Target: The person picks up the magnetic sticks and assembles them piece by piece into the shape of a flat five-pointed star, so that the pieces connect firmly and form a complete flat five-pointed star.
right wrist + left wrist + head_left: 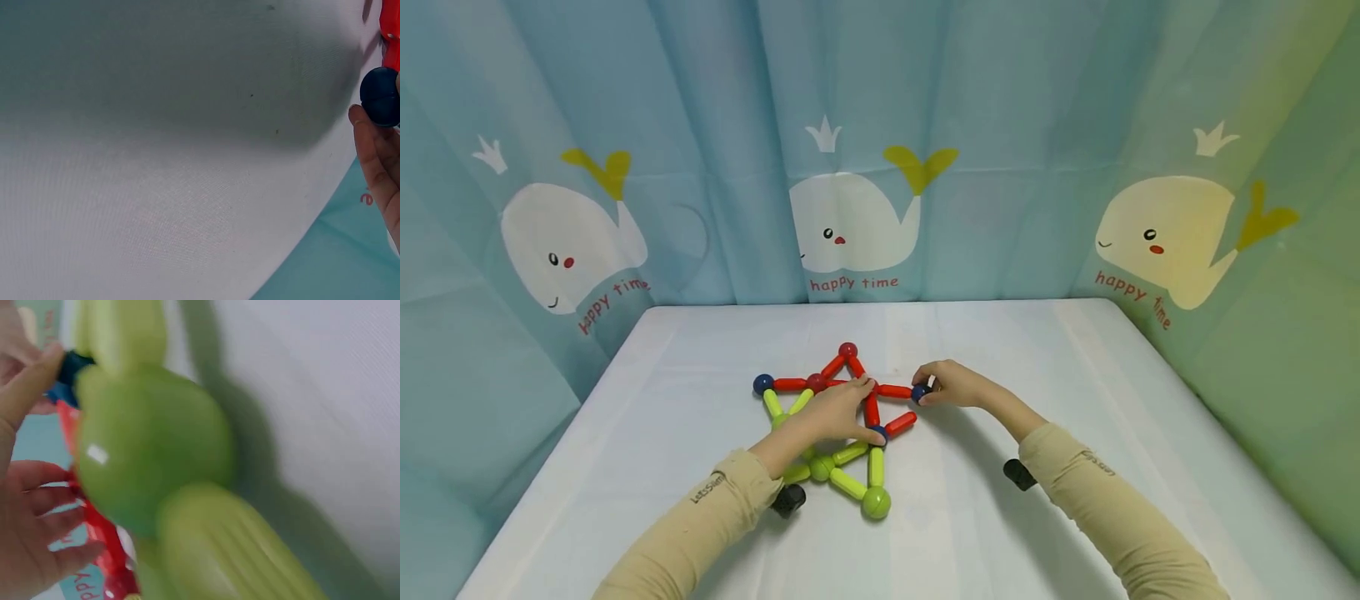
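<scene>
A flat star-shaped frame of red and yellow-green rods and balls lies on the table. My left hand [835, 412] reaches over its middle, fingers spread on the red rods near a red ball [872, 386]. Its thumb touches a dark blue ball [879, 435]. At the star's right tip, my right hand [958, 385] pinches another dark blue ball [378, 97], which meets the end of a red rod [895, 391]. A short red rod [901, 423] slants up from the thumbed ball, its far end free. In the left wrist view a green ball [156, 450] looms close, covering part of the frame.
A white cloth covers the table [1075, 367]. Behind it hangs a blue curtain [1015, 233] with whale prints. A dark blue ball [763, 383] marks the star's left tip, and a green ball [876, 502] lies nearest the front. Small black devices [1019, 474] sit under both wrists.
</scene>
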Available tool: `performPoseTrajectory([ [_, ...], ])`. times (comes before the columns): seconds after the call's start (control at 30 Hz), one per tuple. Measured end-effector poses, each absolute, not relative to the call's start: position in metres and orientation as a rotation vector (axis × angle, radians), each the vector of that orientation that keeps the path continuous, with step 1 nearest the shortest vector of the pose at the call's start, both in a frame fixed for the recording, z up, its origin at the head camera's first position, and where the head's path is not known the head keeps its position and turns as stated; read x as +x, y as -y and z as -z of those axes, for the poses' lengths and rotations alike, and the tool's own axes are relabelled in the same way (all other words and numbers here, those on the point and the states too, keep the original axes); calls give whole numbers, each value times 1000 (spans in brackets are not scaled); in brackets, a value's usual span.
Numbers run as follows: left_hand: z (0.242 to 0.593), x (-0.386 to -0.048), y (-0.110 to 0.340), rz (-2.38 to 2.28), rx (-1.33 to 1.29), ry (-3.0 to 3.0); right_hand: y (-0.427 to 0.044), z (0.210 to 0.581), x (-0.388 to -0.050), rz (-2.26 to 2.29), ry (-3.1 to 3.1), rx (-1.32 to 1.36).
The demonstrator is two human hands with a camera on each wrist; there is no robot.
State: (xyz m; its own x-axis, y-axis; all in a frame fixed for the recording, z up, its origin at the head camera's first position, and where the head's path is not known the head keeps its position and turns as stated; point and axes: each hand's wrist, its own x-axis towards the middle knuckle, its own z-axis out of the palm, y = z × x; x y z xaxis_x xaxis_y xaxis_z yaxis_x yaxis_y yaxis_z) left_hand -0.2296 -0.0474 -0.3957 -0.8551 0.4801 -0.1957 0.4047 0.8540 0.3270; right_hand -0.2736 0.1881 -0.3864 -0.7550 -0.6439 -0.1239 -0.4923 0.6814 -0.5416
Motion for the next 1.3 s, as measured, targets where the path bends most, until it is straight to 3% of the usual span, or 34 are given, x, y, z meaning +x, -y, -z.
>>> performPoseTrajectory([
  [0.47,405,-205,-1,-219,758,-3111,-193,388,-278,745,-2526,-928],
  [1.03,411,-214,3,-504,718,-3112,-191,387,-272,790,-2441,-966],
  [1.3,407,-212,18,-596,877,-2956,-190,391,-269,715,-2484,-991],
])
